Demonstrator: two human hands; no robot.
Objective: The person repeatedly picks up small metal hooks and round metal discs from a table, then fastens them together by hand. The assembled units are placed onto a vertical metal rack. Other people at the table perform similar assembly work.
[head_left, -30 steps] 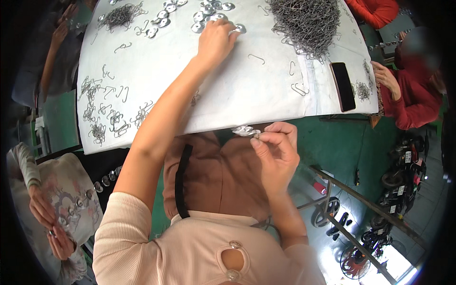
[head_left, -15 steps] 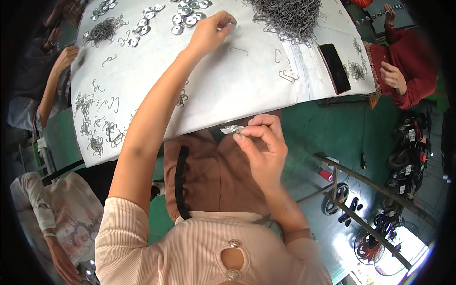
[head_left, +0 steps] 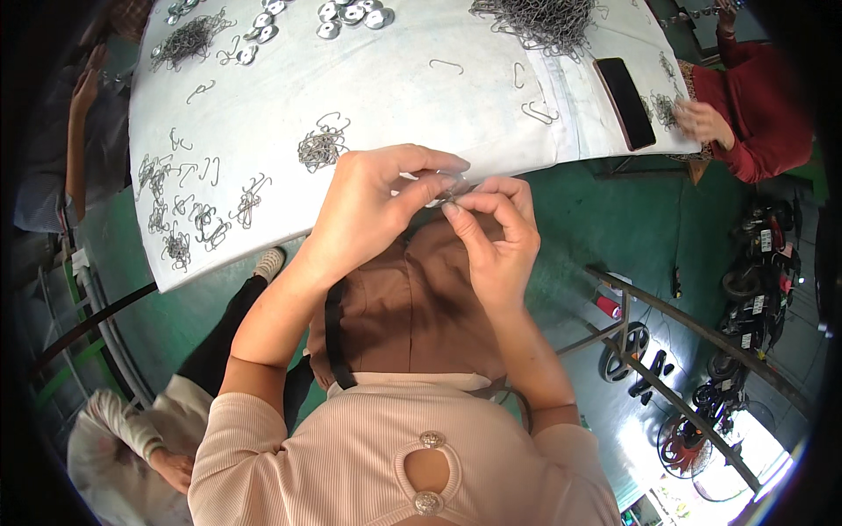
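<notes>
My left hand and my right hand meet at the near edge of the white table, over my brown lap. Between their fingertips they pinch a small metal piece; its exact shape is hidden by the fingers. On the table just beyond my left hand lies a small tangle of wire hooks. Several round metal discs sit at the far edge, and a big heap of wire hooks lies at the far right.
A black phone lies on the table's right side. A person in red works at the right edge, another person's arm at the left. Loose hooks cover the table's left. A metal frame stands on the green floor.
My left hand has drawn back from the discs at the far side of the table and now meets my right hand at the near edge, both pinching the small metal piece.
</notes>
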